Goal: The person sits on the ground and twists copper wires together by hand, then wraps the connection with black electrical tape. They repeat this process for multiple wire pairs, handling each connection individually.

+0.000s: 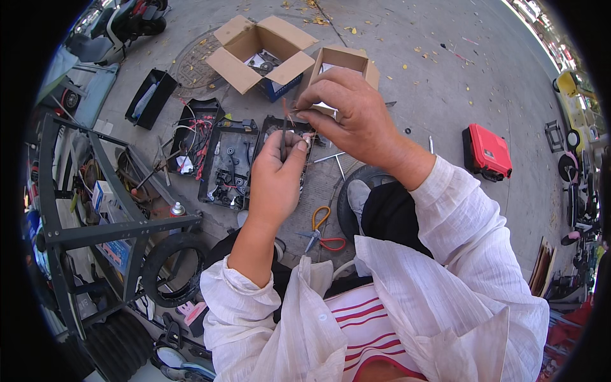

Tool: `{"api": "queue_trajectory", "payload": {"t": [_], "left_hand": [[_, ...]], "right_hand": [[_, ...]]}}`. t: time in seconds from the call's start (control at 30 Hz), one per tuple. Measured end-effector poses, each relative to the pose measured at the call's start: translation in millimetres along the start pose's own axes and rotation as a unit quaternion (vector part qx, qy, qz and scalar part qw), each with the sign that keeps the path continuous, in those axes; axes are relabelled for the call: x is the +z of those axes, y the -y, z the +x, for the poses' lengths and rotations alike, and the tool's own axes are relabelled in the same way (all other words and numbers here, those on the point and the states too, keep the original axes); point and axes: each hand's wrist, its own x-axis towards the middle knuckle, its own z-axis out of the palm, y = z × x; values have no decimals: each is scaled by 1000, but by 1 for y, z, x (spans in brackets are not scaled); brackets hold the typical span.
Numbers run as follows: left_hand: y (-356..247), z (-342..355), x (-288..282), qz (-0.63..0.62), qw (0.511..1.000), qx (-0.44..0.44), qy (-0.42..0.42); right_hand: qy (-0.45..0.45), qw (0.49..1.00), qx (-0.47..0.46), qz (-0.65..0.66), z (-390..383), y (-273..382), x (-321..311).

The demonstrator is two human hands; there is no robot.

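Observation:
My left hand is closed around a dark thin cable that stands upright between the fingers. Reddish copper strands fan out of its top. To the right, my right hand is raised with thumb and forefinger pinched beside those strands; what lies between the fingertips is too small to make out. Below the hands sits a black tray, partly hidden by my left hand. Scissors with one orange and one red handle lie on the ground near my shoes.
Trays of small parts and tangled wires lie left. Open cardboard boxes stand beyond. A metal frame and tyre crowd the left; a red case sits right. Another tyre is by my foot.

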Motion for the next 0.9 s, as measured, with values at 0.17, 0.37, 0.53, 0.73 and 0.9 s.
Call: {"api": "queue_trajectory", "payload": {"t": [0.17,0.37,0.53,0.73,0.9], "left_hand": [[-2,-2,0,26,1000,13,4],[6,0,-2,55,997,57,4],[3,1,1,113,990,85,-23],[1,1,4,219,965,134,-51],[-1,0,5,261,953,141,-56]], "right_hand": [[27,998,-8,58,1,-6,-4],[88,935,132,319,-4,-11,-6],[91,911,191,353,-4,-15,-11],[133,915,206,322,-3,-11,-18],[133,928,210,277,-4,-13,-19]]}}
